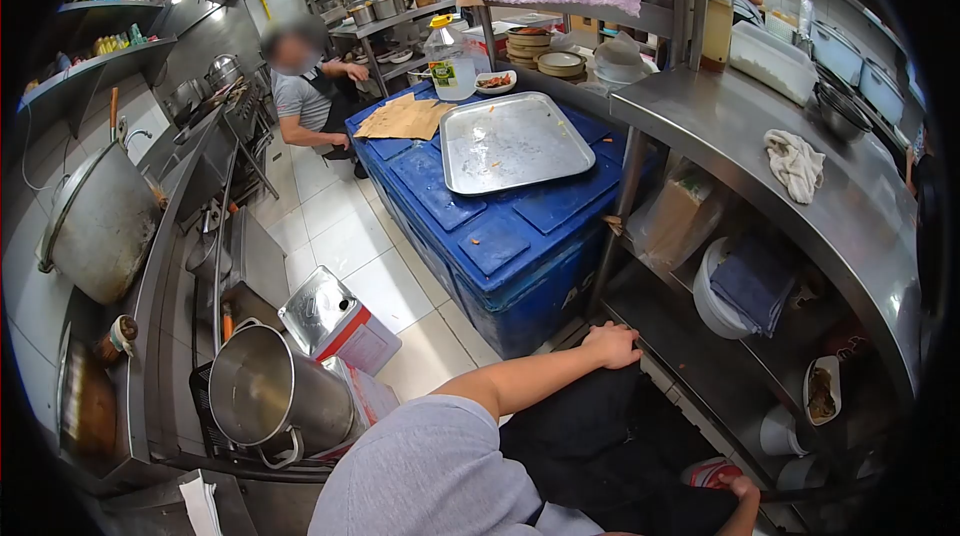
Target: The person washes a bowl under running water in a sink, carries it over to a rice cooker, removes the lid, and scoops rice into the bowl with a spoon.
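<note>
Two bare hands, apart. R hand [741, 489] is at the red-and-white can [710, 473] low by the trousers [610, 436]; can't tell if fingers pinch it or just touch. L hand [612, 346] lies loosely draped over the knee, gripping nothing visible. For a steady hold, prob. best to wrap fingers round the can's side, w/ its top level. Just right of L hand: lower shelf [685, 341]. Beyond: blue bin [500, 248] w/ metal tray [525, 146]; farther, a co-worker [312, 101].
</note>
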{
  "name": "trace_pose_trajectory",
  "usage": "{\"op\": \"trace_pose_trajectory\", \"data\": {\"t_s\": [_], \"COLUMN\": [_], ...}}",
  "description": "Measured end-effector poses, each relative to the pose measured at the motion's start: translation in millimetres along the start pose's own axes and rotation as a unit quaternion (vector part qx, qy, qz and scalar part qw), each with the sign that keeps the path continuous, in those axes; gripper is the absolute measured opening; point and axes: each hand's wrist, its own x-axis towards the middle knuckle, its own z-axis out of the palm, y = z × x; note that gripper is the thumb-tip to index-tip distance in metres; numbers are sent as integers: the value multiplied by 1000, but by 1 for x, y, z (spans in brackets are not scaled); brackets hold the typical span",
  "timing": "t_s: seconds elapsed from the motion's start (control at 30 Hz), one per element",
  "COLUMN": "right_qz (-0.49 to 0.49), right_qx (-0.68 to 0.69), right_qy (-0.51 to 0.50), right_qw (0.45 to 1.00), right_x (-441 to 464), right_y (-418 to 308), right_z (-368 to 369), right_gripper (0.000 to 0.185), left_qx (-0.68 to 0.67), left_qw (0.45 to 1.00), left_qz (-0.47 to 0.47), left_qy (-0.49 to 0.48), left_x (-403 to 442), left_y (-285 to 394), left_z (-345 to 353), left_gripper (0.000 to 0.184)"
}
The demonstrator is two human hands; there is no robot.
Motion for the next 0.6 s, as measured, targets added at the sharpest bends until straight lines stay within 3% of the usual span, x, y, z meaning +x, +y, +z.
{"op": "trace_pose_trajectory", "data": {"t_s": [0.6], "right_qz": [32], "right_qx": [-76], "right_qy": [35], "right_qw": [996], "right_x": [-25], "right_y": [3], "right_z": [8], "right_gripper": [35], "left_qx": [-11], "left_qw": [1000], "left_qz": [0], "left_qy": [-2], "left_x": [-4], "left_y": [-4], "left_z": [-4], "left_gripper": [51]}}
